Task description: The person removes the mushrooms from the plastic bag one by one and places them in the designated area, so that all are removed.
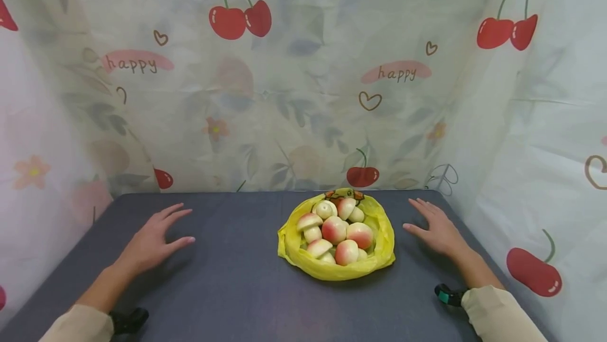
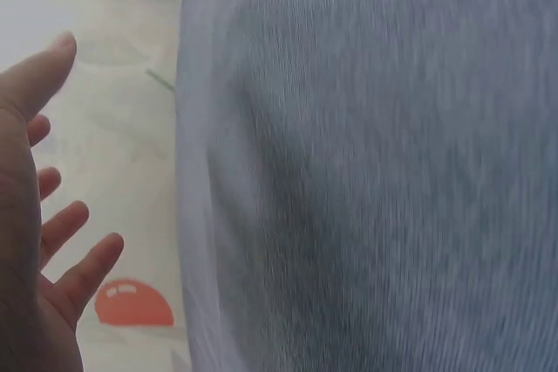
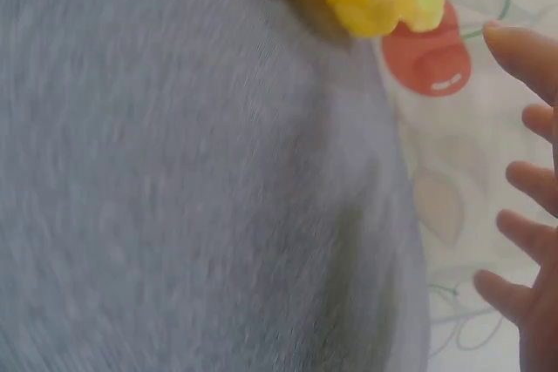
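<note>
Table (image 1: 227, 289), viewed from my post through the head camera, has a dark grey-blue top and meets a pale curtain (image 1: 294, 94) at its far edge. The curtain bears cherries, leaves, flowers, outlined hearts and the word "happy", and further printed sheeting closes in both sides. I find a yellow bag (image 1: 327, 273) right of the table's centre, toward the far edge, its mouth open upward and its rim crumpled outward. Several mushrooms (image 1: 334, 230), cream with pink-red caps, lie heaped inside it. I record the right hand (image 1: 438, 228) near the bag on its right side, fingers extended, thumb set wide of them, a gap separating fingertips from rim. The left hand (image 1: 154, 239) is over the table's left part, well apart from the bag, its thumb and fingers likewise spread wide. Both forearms wear light sleeves (image 1: 502, 315) and dark wrist straps (image 1: 129, 321).

Through the left wrist camera I note the table's cloth-like surface filling most of the view and the curtain beyond its edge. The left hand enters at the left border, fingers parted, thumb separate.

Through the right wrist camera I note part of the bag at the top, blurred, with shadow beside it on the table. The right hand stands at the right border, digits apart, against the curtain.
</note>
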`<state>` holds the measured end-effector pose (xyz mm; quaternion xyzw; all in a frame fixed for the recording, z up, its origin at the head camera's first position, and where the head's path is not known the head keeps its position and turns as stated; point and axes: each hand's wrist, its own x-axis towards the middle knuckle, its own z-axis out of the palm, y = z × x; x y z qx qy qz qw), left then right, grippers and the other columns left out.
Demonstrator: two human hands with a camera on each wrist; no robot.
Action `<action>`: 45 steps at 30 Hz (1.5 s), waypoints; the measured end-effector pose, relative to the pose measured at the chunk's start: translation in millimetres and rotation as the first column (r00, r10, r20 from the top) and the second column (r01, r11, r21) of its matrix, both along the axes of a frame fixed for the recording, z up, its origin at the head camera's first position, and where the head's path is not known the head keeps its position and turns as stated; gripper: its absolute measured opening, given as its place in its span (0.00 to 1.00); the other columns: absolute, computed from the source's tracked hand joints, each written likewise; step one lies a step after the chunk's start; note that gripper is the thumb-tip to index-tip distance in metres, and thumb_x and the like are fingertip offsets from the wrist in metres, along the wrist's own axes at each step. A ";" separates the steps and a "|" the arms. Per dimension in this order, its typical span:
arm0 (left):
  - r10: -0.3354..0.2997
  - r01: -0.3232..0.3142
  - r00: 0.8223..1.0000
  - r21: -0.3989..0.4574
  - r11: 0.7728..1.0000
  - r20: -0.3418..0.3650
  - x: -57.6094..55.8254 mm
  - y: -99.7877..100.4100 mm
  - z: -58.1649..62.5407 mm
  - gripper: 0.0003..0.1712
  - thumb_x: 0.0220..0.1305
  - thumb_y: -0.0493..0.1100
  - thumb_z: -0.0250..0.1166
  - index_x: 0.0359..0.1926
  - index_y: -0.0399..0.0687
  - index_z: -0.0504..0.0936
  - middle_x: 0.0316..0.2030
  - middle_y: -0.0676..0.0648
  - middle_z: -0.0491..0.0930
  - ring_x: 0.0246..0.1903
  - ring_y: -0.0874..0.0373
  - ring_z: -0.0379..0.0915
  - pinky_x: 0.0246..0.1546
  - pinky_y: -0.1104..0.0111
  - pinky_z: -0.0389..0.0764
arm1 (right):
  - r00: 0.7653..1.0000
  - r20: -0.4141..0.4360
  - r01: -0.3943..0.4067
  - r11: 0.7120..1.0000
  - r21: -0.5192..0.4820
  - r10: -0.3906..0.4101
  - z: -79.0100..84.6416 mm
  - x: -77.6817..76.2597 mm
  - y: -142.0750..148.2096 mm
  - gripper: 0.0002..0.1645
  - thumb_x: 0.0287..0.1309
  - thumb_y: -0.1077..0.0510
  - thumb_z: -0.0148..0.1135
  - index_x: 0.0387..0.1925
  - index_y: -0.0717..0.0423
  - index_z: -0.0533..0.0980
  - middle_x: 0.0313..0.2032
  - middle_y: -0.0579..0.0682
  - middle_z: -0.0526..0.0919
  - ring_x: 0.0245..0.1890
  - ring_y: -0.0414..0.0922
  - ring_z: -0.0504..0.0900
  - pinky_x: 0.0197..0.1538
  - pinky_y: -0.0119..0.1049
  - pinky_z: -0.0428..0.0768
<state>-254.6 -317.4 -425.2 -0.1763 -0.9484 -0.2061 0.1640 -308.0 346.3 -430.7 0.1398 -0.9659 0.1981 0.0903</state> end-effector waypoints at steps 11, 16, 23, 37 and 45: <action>-0.098 0.112 0.990 0.143 0.983 -0.101 -3.6 36.8 -6.0 0.34 0.57 0.46 0.73 0.63 0.43 0.73 0.63 0.37 0.68 0.52 0.41 0.72 0.43 0.46 0.77 | 1.000 0.002 0.019 0.985 -0.169 -0.019 4.4 12.3 -12.4 0.45 0.62 0.42 0.63 0.72 0.58 0.58 0.68 0.67 0.61 0.62 0.66 0.65 0.56 0.64 0.69; -0.119 0.142 0.987 0.247 0.959 -0.106 -4.3 53.9 -4.5 0.31 0.58 0.44 0.72 0.62 0.42 0.75 0.62 0.39 0.70 0.56 0.43 0.70 0.42 0.50 0.80 | 0.998 0.041 0.060 0.961 -0.271 -0.051 7.6 14.9 -22.2 0.43 0.64 0.42 0.61 0.72 0.56 0.59 0.68 0.66 0.62 0.61 0.64 0.69 0.53 0.62 0.73; -0.152 0.173 0.985 0.382 0.908 -0.084 -6.8 73.2 -1.0 0.29 0.59 0.41 0.71 0.61 0.42 0.75 0.61 0.39 0.71 0.59 0.45 0.68 0.46 0.52 0.79 | 0.991 0.126 0.098 0.846 -0.524 -0.036 6.3 8.5 -38.1 0.40 0.66 0.42 0.59 0.70 0.57 0.61 0.65 0.66 0.65 0.59 0.63 0.72 0.51 0.55 0.78; -0.221 0.204 0.974 0.576 0.791 -0.043 7.3 118.5 15.5 0.24 0.61 0.33 0.68 0.59 0.35 0.75 0.56 0.37 0.75 0.54 0.42 0.72 0.47 0.48 0.77 | 0.956 0.292 0.196 0.651 -0.733 0.041 -13.5 -10.9 -64.4 0.36 0.67 0.50 0.59 0.70 0.58 0.61 0.68 0.63 0.61 0.64 0.61 0.65 0.59 0.58 0.70; -0.196 0.159 0.980 0.627 0.763 -0.009 -6.3 124.6 -2.5 0.22 0.63 0.41 0.68 0.58 0.45 0.78 0.54 0.44 0.77 0.52 0.49 0.74 0.50 0.50 0.77 | 0.927 0.337 0.142 0.678 -0.722 0.165 -18.0 -9.0 -65.5 0.37 0.66 0.54 0.61 0.72 0.58 0.60 0.71 0.64 0.55 0.66 0.63 0.61 0.59 0.56 0.70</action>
